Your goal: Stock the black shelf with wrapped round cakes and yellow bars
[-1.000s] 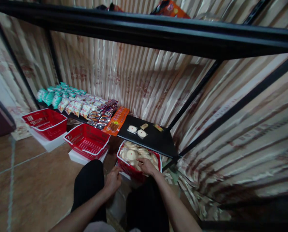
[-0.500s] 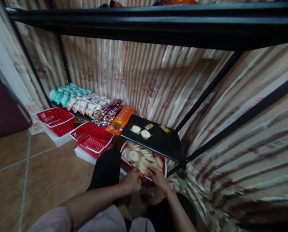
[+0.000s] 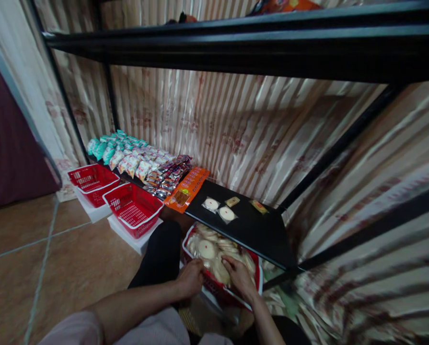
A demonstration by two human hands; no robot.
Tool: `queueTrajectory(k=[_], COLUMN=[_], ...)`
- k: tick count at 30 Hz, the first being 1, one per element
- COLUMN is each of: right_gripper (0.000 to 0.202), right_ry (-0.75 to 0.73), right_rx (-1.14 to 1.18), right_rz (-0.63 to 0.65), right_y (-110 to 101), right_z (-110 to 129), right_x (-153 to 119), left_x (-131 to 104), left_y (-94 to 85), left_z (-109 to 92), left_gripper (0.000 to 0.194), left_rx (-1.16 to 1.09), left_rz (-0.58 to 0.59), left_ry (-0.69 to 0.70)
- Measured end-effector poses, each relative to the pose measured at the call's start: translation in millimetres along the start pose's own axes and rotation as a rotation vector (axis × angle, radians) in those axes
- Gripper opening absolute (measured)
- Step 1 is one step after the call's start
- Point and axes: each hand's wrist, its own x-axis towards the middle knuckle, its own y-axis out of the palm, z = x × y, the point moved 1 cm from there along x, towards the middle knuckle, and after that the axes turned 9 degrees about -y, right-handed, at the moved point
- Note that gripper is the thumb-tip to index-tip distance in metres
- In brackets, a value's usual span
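Observation:
A red basket [image 3: 260,275] with a white rim stands in front of my knees, filled with round pale crackers [image 3: 206,249] in clear wrappers. My right hand [image 3: 240,275] reaches over its near side, fingers bent together on a wrapped cracker [image 3: 219,272] at the front of the pile. At the basket's near left rim is my left hand [image 3: 191,278], its fingers curled closed; whatever they hold, if anything, is hidden. Two wrapped crackers [image 3: 226,213] lie on the low black shelf [image 3: 253,235] just beyond the basket.
Along the shelf lie an orange packet [image 3: 187,189], dark shiny packets [image 3: 167,175], white bags [image 3: 130,164] and teal bags [image 3: 99,149]. Two small packets [image 3: 232,201] rest near the crackers. Red baskets [image 3: 135,206] stand on white boxes at left. An upper shelf [image 3: 217,52] spans overhead.
My hands have moved apart: the left has drawn away from the crackers to the near left rim, the right stays on the pile. The view has shifted slightly.

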Motion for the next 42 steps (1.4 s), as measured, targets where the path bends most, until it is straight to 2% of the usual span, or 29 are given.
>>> queueTrajectory(k=[5,10,13,16,20,23,25,27,30,38,42], right_gripper=[0.049,0.047,0.042,0.036,0.033,0.033,0.034,0.034,0.038,0.054,0.054], right_ry=[0.021,-0.022,-0.02,-0.03,-0.04,-0.039,-0.007,0.014,0.038,0.126,0.148], right_rx=[-0.02,0.031,0.048,0.015,-0.172,-0.256,-0.314,-0.369,-0.382,-0.269,-0.247], right_rz=[-0.06,-0.038,-0.02,-0.047,-0.141,-0.105,-0.125,-0.136,-0.082,-0.104,-0.101], right_y=[2.6,24.6,35.5,39.8,43.5,50.3,54.6,58.4,63.8,69.7,64.3], right_z=[-7.4,15.2,26.3,23.4,5.7,-4.7,-8.1,-9.6,-11.4,-14.7,-18.4], right_x=[14.5,40.6,52.5,54.7,46.2,42.1,42.4,44.2,46.6,46.1,42.2], left_x=[19.4,42.1,55.4,67.7,81.1,90.2,96.8,103.7,112.6,121.3,122.3], left_y=[-8.1,-19.4,-26.9,-31.9,-30.0,-24.9,-21.5,-18.3,-13.2,0.4,6.3], left_z=[4.8,16.4,16.8,11.1,3.9,3.0,4.9,8.5,16.0,21.0,17.9], left_gripper=[0.033,0.031,0.033,0.036,0.041,0.045,0.05,0.057,0.067,0.086,0.08], left_rx=[-0.085,-0.217,-0.271,-0.238,-0.092,0.021,0.069,0.086,0.078,0.048,-0.008], left_rz=[-0.034,-0.147,-0.184,-0.118,0.058,0.143,0.163,0.174,0.237,0.197,0.156], left_ry=[0.018,0.072,0.098,0.095,0.024,-0.033,-0.062,-0.101,-0.202,-0.289,-0.23])
